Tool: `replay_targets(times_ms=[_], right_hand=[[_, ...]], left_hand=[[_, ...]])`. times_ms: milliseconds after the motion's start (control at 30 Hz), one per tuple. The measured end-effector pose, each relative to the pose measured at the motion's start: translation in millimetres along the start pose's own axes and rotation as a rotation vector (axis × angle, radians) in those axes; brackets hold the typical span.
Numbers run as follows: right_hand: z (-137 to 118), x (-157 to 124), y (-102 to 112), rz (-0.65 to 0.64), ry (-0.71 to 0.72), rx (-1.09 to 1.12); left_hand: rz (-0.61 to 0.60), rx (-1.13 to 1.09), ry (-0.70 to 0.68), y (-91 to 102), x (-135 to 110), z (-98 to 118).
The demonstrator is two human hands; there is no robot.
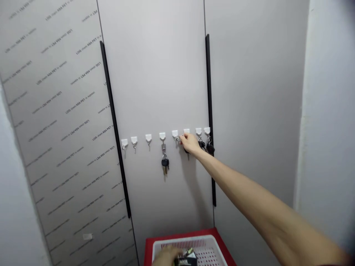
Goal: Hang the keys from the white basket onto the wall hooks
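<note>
My right hand (pixel 190 143) reaches out to a row of several white wall hooks on a grey cabinet door. Its fingers are pinched on a key ring at the hook (pixel 174 133) fifth from the left; the key itself is hidden behind my hand. A bunch of keys (pixel 165 162) hangs from the hook to its left. More dark keys (pixel 210 147) hang from the two rightmost hooks. My left hand (pixel 165 256) is at the bottom edge, inside a white basket (pixel 210 247), closed around a small dark object (pixel 186 259).
The white basket stands on a red surface (pixel 225 242) below the hooks. Three hooks (pixel 134 140) at the left hang bare. Long black handles (pixel 115 125) run down the cabinet doors. A panel with printed film (pixel 55 122) is at left, a white wall (pixel 330 111) at right.
</note>
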State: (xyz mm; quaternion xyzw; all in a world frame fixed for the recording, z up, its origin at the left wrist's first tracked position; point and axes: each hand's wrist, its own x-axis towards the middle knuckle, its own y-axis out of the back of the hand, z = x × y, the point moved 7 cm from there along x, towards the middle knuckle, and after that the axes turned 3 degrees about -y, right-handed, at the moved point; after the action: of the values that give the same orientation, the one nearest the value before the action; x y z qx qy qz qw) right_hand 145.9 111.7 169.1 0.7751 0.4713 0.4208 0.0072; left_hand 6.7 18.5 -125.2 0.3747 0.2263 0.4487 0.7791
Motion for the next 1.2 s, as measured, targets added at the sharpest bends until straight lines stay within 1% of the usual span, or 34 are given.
replay_targets(times_ms=[33, 67, 133, 167, 200, 233, 267, 300, 367, 400, 433, 500, 567, 600, 633, 667, 700, 733, 767, 800, 833, 867, 900, 933, 967, 1033, 1100, 1167, 1200], right_hand=[[-5.2, 3.8, -0.4, 0.004, 0.021, -0.028], [-13.2, 8.3, -0.6, 0.012, 0.052, -0.054], [-31.3, 17.7, -1.0, 0.017, 0.096, -0.09], [-39.2, 21.5, -2.2, 0.0, 0.104, -0.098], [-45.4, 23.7, -4.1, -0.037, 0.108, -0.097], [-49.5, 23.5, -6.5, -0.087, 0.111, -0.088], [-51.1, 20.1, -8.8, -0.14, 0.12, -0.077], [-50.1, 12.9, -10.6, -0.188, 0.138, -0.067], [-36.6, -14.4, -15.0, -0.283, 0.172, -0.06], [-24.3, -34.8, -18.6, -0.334, 0.192, -0.065], [-4.7, -59.0, -25.2, -0.416, 0.154, -0.075], [42.4, -116.6, -43.1, -0.611, 0.054, -0.073], [87.4, -171.5, -59.9, -0.758, -0.008, -0.107], [105.6, -191.5, -65.8, -0.801, -0.033, -0.135], [117.8, -204.2, -69.5, -0.832, -0.043, -0.154], [124.6, -209.6, -71.6, -0.875, -0.065, -0.158], [123.0, -202.9, -68.0, -0.847, -0.06, -0.145], [113.7, -185.6, -59.2, -0.758, -0.035, -0.111], [98.0, -158.5, -42.1, -0.564, 0.013, -0.057], [82.5, -128.9, -20.0, -0.333, 0.023, -0.015], [66.6, -102.0, 0.5, -0.139, 0.036, 0.008], [51.9, -78.9, 18.1, 0.025, 0.047, 0.002], [39.6, -60.2, 28.3, 0.113, 0.052, -0.036], [31.7, -45.6, 31.2, 0.129, 0.04, -0.095], [28.3, -35.7, 30.2, 0.116, 0.012, -0.151], [33.0, -28.2, 22.2, 0.048, -0.061, -0.225], [41.9, -29.2, 17.7, 0.019, -0.101, -0.208], [43.6, -27.7, 22.9, 0.047, -0.081, -0.155], [39.9, -24.1, 28.5, 0.071, -0.054, -0.133]], left_hand=[[0.077, -0.048, -0.02, 23.5, 4.1, 7.7], [0.183, -0.074, -0.017, 52.7, 9.6, 17.4], [0.508, -0.099, -0.036, 122.4, 20.7, 45.5], [0.65, -0.102, -0.025, 153.2, 26.9, 59.7], [0.769, -0.082, -0.012, 178.6, 33.7, 73.6], [0.847, -0.052, 0.011, 196.8, 41.8, 85.4], [0.895, -0.019, 0.048, 208.5, 50.4, 93.8], [0.925, 0.017, 0.084, 214.7, 58.5, 99.4], [0.952, 0.07, 0.132, 216.1, 70.6, 102.9], [0.946, 0.067, 0.13, 214.1, 74.6, 102.0], [0.931, 0.033, 0.11, 212.2, 76.9, 100.1], [0.889, -0.129, 0.033, 213.0, 76.3, 96.1], [0.85, -0.365, -0.054, 222.9, 69.2, 96.0], [0.843, -0.482, -0.091, 231.1, 63.9, 98.4], [0.836, -0.585, -0.126, 240.4, 58.5, 102.7], [0.827, -0.67, -0.152, 249.9, 53.9, 108.6], [0.82, -0.731, -0.17, 259.2, 50.4, 115.7], [0.819, -0.766, -0.182, 267.9, 48.2, 123.6], [0.824, -0.773, -0.191, 275.7, 47.3, 131.8], [0.833, -0.746, -0.19, 282.1, 47.8, 139.6], [0.837, -0.67, -0.168, 286.5, 49.8, 146.4], [0.83, -0.562, -0.129, 288.8, 53.1, 152.1], [0.811, -0.441, -0.08, 289.1, 57.1, 156.1], [0.781, -0.33, -0.029, 287.9, 61.2, 158.2], [0.743, -0.239, 0.017, 285.5, 64.7, 158.6], [0.666, -0.146, 0.071, 280.9, 68.5, 156.5], [0.585, -0.088, 0.103, 278.7, 68.1, 152.6], [0.5, -0.031, 0.135, 280.3, 65.4, 149.5], [0.474, -0.03, 0.141, 283.0, 63.8, 149.3]])
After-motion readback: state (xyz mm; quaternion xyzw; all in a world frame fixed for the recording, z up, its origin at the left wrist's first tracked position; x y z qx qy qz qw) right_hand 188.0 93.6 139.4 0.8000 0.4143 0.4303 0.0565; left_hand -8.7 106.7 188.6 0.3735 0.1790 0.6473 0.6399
